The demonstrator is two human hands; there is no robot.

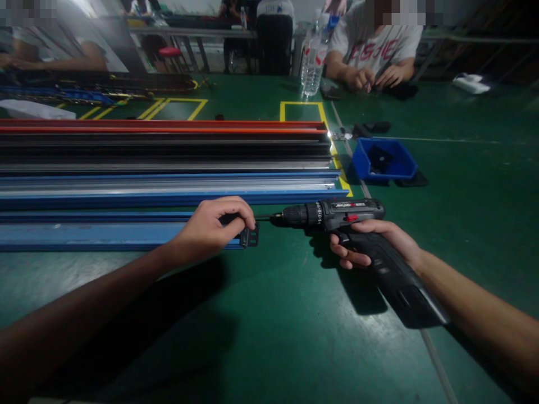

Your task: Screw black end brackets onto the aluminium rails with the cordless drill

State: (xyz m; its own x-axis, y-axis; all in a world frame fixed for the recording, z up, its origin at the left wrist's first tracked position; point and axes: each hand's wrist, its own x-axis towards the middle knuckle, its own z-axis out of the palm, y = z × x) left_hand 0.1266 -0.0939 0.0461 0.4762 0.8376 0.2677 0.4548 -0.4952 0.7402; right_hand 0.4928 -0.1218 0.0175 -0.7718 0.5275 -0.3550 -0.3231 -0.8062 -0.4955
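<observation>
My right hand [366, 241] is wrapped round the grip of a black cordless drill [349, 213], which lies on its side in the air with its bit pointing left. The thin bit reaches a small black bracket [251, 234] at the end of a blue metal profile [126, 233]. My left hand [217, 221] is closed at that same end, thumb and forefinger pinching the bracket against the profile. Whether a screw sits at the bit's tip is hidden by my fingers.
Several long profiles, a red one [168, 127] and blue ones [273, 197] among them, lie behind my left hand. A blue bin [385, 160] with dark parts stands right of them. Farther back are plastic bottles [312, 62] and a person's hands [374, 78].
</observation>
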